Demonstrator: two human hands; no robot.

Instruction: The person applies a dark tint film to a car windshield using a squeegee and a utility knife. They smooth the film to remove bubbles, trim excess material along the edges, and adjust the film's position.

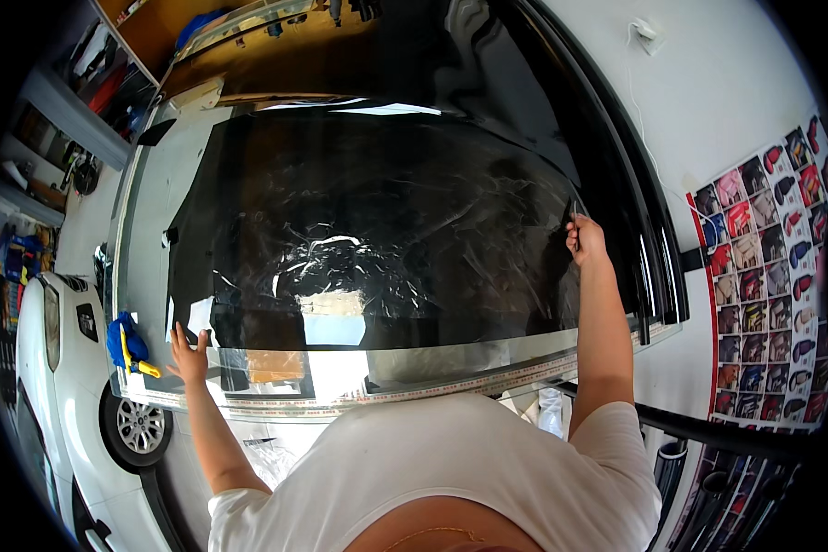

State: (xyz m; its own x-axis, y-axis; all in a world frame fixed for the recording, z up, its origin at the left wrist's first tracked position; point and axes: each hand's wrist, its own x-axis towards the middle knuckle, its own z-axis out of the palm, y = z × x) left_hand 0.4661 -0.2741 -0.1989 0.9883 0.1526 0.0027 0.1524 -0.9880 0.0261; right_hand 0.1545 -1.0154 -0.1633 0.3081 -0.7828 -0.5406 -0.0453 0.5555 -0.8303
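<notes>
A large sheet of dark, glossy film [414,193] lies wrinkled across the glass tabletop [451,365]. At its right side my right hand [587,241] is closed around a slim utility knife [575,211], mostly covered by the fingers, with its tip pointing away from me at the film. My left hand [189,355] rests with fingers spread by the film's lower left corner, at a small white patch [199,319]. Just left of that hand sits a blue thing with a yellow-handled tool [127,346].
More dark film [515,64] extends beyond the sheet, beside long black rolls [649,212] along the right edge. A white car [74,368] stands at left. On the right wall hangs a poster of car seats [764,285]. Shelves [138,32] stand at far left.
</notes>
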